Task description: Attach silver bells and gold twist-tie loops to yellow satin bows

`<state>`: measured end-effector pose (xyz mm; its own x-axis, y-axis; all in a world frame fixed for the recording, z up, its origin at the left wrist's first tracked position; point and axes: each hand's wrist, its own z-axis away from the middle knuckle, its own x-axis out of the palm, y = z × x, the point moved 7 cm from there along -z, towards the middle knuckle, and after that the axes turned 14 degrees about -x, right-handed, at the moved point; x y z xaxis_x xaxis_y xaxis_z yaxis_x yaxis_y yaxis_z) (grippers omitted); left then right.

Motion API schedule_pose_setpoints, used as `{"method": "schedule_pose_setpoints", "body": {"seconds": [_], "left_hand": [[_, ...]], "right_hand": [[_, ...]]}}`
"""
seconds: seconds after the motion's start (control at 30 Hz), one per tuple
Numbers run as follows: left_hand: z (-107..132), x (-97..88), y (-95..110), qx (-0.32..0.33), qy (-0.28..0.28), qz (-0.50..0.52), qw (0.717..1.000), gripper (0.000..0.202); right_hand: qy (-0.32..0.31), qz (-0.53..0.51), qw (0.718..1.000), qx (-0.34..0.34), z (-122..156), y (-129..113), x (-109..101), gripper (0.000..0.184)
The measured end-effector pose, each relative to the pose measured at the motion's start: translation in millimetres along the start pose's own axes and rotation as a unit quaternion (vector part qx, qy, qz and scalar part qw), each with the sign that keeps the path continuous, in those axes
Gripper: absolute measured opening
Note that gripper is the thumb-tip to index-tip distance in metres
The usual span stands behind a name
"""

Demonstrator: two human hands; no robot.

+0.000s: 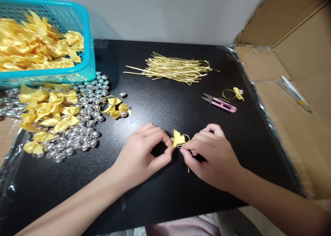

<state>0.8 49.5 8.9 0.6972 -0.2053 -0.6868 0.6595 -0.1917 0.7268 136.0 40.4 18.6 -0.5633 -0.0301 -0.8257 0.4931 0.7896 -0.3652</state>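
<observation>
Pinching a yellow bow (178,139) between both hands — left hand (144,153) | right hand (210,153) | fingers closing on its gold tie, low over the black table (160,101) | pink snips (219,103) lying behind.

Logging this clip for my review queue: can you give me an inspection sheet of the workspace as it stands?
Surface: black tabletop, bare in the middle.
Job's things: yellow bow with a gold loop on it, held just above the tabletop.
Clutter: pile of gold ties; pink snips; tied bow beside them; loose bows on silver beads at left; blue basket full of bows.
Hands: left hand and right hand both pinch the yellow bow.
Cables: nothing seen.
Surroundings: white wall behind; open cardboard box at right.
</observation>
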Motion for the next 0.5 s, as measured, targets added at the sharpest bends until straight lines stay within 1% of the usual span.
{"method": "schedule_pose_setpoints", "body": {"seconds": [0.17, 0.4, 0.5], "left_hand": [[2.5, 0.6, 0.6, 0.017, 0.011, -0.017, 1.0, 0.008], [2.4, 2.1, 3.5, 0.035, 0.009, -0.052, 0.998, 0.007], [2.5, 2.5, 4.7, 0.045, 0.017, -0.071, 0.996, 0.008]], "right_hand": [[0.037, -0.013, 0.999, -0.012, 2.6, -1.7, 0.6, 0.026], [0.031, -0.03, 0.999, -0.003, 3.9, -2.7, 6.5, 0.026], [0.034, -0.037, 0.999, -0.001, 4.5, -3.3, 8.1, 0.025]]}}
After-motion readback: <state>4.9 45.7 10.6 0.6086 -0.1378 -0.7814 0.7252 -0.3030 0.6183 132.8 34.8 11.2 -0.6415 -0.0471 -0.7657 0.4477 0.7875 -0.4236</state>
